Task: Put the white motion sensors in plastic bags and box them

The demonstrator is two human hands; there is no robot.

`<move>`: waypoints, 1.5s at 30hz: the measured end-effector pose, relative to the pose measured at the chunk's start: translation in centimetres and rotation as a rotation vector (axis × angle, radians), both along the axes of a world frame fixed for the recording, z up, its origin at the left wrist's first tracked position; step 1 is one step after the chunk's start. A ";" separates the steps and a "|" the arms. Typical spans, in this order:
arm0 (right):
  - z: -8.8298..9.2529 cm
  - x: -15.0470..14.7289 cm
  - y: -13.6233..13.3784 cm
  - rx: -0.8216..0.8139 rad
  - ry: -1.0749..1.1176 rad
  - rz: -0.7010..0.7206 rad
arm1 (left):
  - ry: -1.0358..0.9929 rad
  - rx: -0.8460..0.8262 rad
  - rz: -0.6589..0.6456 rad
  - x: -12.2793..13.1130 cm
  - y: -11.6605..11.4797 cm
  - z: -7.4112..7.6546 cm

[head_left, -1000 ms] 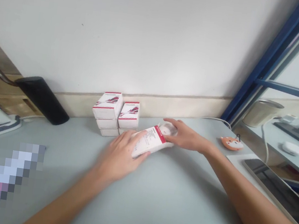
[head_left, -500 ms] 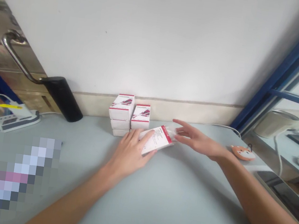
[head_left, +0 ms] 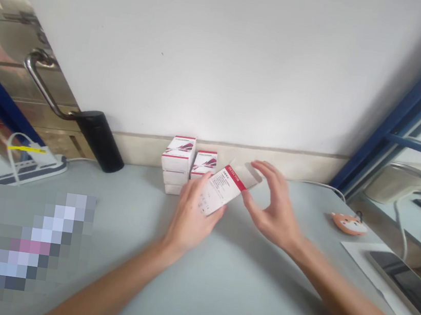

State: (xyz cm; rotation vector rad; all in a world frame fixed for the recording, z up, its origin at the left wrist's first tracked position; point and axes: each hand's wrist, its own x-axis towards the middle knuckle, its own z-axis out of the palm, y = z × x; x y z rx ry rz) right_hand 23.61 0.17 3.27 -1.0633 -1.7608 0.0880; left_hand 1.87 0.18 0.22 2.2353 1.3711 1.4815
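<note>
A small white cardboard box (head_left: 223,190) with a red band reading "DETECTOR" is tilted above the desk, its far-right end open with flaps (head_left: 252,174) sticking out. My left hand (head_left: 193,212) is closed round the box's lower left part, thumb at the near edge. At the open end is my right hand (head_left: 276,207), thumb and fingers apart in a curve beside the flaps; its thumb tip comes close to the box's edge, and whether it touches cannot be made out. Behind my left hand stand a stack of similar red-and-white boxes (head_left: 177,162) and another box (head_left: 205,162), partly hidden.
Against the wall stands a black cylinder (head_left: 100,140). On the left lie a power strip (head_left: 34,168) with cables and a pixelated patch. To the right are an orange animal-faced pouch (head_left: 349,224) and a dark phone-like device (head_left: 403,281) over a white sheet.
The box has turned more upright, showing its open end and flaps. My right hand has spread its thumb and fingers wider beside that end. The whole view has shifted slightly.
</note>
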 end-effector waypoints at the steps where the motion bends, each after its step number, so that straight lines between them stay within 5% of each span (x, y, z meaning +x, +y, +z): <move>1: 0.1 -0.3 -0.2 0.045 0.023 -0.054 | -0.053 -0.001 0.009 0.1 -0.1 0.0; 7: 0.0 -1.8 -1.2 -0.081 0.205 0.124 | -0.101 -0.070 -0.093 0.4 -0.7 0.0; 14: 0.0 -0.8 -1.3 0.089 -0.111 0.315 | -0.106 -0.221 -0.367 0.6 -1.1 -0.3; 19: -0.8 -1.0 -1.8 0.217 0.017 0.332 | -0.035 -0.054 -0.320 0.1 -0.9 -0.3; 22: -0.9 -1.3 -2.3 0.104 0.222 0.334 | 0.040 -0.041 -0.339 -0.1 -0.9 0.0; 25: -0.5 -1.3 -2.4 -0.048 0.184 0.373 | 0.040 -0.019 -0.264 0.1 -1.3 0.5; 30: 0.2 -1.5 -1.7 -0.056 0.238 0.402 | -0.056 0.063 -0.165 0.9 -1.7 0.2; 35: 0.3 -1.5 -1.4 -0.097 0.327 0.355 | -0.234 0.153 -0.242 0.6 -0.8 -0.8; 39: 0.2 -0.7 -1.4 -0.039 0.211 0.423 | -0.061 0.083 -0.306 -0.2 -0.3 -0.1; 45: 0.5 -1.5 -1.8 -0.003 0.202 0.378 | -0.058 0.096 -0.330 -0.4 -0.2 0.0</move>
